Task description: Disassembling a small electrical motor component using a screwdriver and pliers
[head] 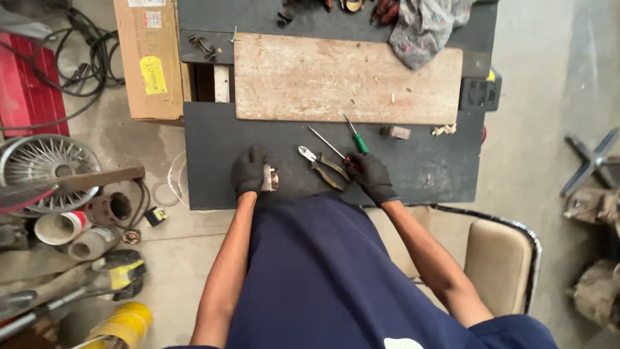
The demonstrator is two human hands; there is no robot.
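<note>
Both my hands wear black gloves over a dark workbench (426, 165). My left hand (249, 171) grips a small metal part with copper windings (271, 179) near the bench's front edge. My right hand (370, 176) rests on the bench, fingers at the red handle of a screwdriver (326, 142). A green-handled screwdriver (356, 136) lies just beyond it. Pliers with dark and yellow handles (321, 167) lie between my hands.
A worn wooden board (290, 77) covers the back of the bench, with a patterned cloth (423, 22) and a small metal block (395, 132). A cardboard box (148, 58), a fan guard (48, 161), tubes and cans crowd the floor at left. A chair (500, 258) stands at right.
</note>
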